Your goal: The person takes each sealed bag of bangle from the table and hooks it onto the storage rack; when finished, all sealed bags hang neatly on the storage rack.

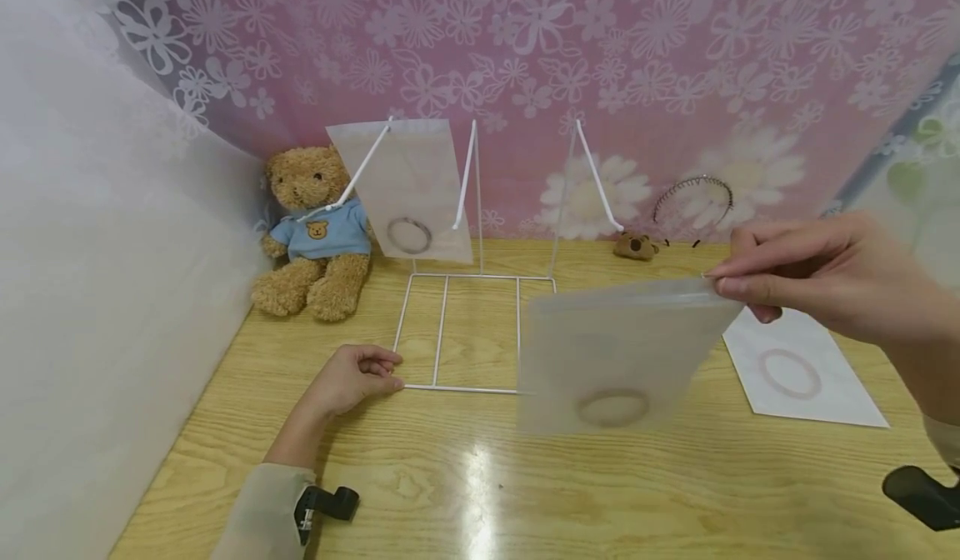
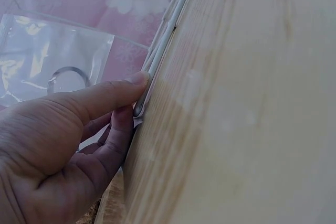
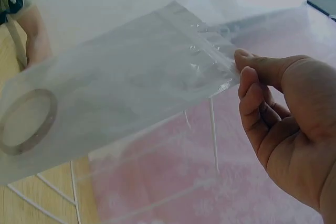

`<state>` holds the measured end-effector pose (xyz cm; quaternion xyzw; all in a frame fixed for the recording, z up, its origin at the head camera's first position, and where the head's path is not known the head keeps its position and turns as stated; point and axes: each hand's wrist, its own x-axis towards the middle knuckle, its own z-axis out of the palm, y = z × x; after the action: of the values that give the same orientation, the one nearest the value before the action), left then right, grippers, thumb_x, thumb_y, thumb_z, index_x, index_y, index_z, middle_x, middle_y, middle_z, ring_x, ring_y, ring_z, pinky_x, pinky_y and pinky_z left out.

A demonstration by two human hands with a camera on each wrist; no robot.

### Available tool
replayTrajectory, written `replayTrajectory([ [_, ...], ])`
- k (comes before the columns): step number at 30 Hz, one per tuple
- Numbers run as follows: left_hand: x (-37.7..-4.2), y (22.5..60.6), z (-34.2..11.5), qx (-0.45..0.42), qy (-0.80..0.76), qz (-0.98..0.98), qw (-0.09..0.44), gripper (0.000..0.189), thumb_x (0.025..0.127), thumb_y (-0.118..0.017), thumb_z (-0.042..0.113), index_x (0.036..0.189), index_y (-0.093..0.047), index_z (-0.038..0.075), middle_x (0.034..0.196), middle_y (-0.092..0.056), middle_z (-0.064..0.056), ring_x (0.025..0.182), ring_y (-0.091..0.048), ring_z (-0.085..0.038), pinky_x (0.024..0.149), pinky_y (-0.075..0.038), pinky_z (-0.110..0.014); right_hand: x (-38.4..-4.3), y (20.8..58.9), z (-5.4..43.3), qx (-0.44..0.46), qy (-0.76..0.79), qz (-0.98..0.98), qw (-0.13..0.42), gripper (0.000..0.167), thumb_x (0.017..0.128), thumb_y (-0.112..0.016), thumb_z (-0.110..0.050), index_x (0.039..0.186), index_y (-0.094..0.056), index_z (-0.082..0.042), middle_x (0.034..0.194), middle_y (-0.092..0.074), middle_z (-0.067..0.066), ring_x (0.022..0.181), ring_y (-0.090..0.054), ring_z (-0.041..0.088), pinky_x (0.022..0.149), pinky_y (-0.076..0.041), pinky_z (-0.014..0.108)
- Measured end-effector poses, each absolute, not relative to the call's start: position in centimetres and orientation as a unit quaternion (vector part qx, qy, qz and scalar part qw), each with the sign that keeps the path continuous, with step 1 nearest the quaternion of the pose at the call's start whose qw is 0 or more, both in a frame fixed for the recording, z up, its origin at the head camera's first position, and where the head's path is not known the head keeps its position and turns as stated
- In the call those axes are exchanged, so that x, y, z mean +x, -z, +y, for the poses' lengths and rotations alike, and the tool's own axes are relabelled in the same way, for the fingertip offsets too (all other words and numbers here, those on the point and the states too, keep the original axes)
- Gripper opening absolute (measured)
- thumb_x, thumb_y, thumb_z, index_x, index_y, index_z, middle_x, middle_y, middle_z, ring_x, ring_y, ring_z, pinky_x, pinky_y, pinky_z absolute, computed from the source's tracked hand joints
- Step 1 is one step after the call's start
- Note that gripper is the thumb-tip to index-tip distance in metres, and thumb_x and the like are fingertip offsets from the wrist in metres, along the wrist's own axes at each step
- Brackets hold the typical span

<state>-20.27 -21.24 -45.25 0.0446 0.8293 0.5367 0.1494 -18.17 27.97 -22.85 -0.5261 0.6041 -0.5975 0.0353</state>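
My right hand point(image 1: 817, 281) pinches the top corner of a translucent zip bag point(image 1: 622, 318), thumb against fingers. Through the frosted plastic a bangle-like ring point(image 3: 29, 121) shows near the bag's bottom. The bag hangs tilted over the front right part of a white wire display rack point(image 1: 461, 390). At the rack's front left corner my left hand point(image 1: 352, 377) grips the base wire between thumb and fingers, as the left wrist view also shows. From the rack's left hook hangs another zip bag point(image 1: 420, 185) with a dark ring inside. The middle hook point(image 1: 467, 177) and right hook point(image 1: 597, 177) are bare.
A white bag point(image 1: 806, 377) with a pinkish ring lies flat on the wooden table point(image 1: 420, 477) at the right. Left of the rack sits a teddy bear point(image 1: 318, 235) in a blue shirt. Behind are a small brown plush head point(image 1: 635, 247), a thin headband point(image 1: 693, 181) and a pink floral curtain point(image 1: 465, 35).
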Motion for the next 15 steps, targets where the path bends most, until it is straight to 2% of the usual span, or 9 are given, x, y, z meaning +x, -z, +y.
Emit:
replayTrajectory([
  [3,-20.3,45.3,-21.3,0.046,-0.536,0.830,0.148,0.040,0.085,-0.081,0.012,0.119,-0.068,-0.003,0.098,-0.067,-0.012,0.087,-0.061,-0.018,0.071,-0.054,-0.024,-17.9,22.4,26.4,-0.534,0.581,0.614,0.027,0.024,0.083,-0.059,0.028,0.105,-0.066,0.022,0.078,-0.060,0.010,0.068,-0.049,0.015,0.051,-0.035,0.027],
  [10,-20.3,45.3,-21.4,0.049,-0.533,0.833,0.142,0.039,0.085,-0.080,0.011,0.119,-0.068,-0.003,0.100,-0.067,-0.013,0.087,-0.062,-0.018,0.072,-0.054,-0.024,-17.5,21.8,23.5,-0.486,0.559,0.672,0.006,0.032,0.078,-0.060,0.031,0.103,-0.072,0.014,0.072,-0.060,0.004,0.061,-0.052,0.012,0.049,-0.038,0.027],
  [12,-20.3,45.4,-21.4,0.050,-0.533,0.832,0.143,0.039,0.085,-0.080,0.011,0.119,-0.068,-0.003,0.100,-0.068,-0.013,0.087,-0.062,-0.018,0.072,-0.054,-0.024,-17.5,21.6,22.6,-0.477,0.560,0.677,0.001,0.032,0.079,-0.061,0.030,0.103,-0.073,0.012,0.072,-0.060,0.004,0.063,-0.056,0.013,0.053,-0.043,0.026],
  [15,-20.3,45.5,-21.3,0.049,-0.535,0.830,0.146,0.039,0.085,-0.080,0.010,0.119,-0.068,-0.004,0.100,-0.067,-0.013,0.087,-0.062,-0.018,0.072,-0.054,-0.024,-17.4,21.3,21.3,-0.463,0.549,0.696,-0.006,0.029,0.081,-0.064,0.025,0.102,-0.075,0.008,0.072,-0.062,0.004,0.063,-0.056,0.013,0.056,-0.043,0.024],
])
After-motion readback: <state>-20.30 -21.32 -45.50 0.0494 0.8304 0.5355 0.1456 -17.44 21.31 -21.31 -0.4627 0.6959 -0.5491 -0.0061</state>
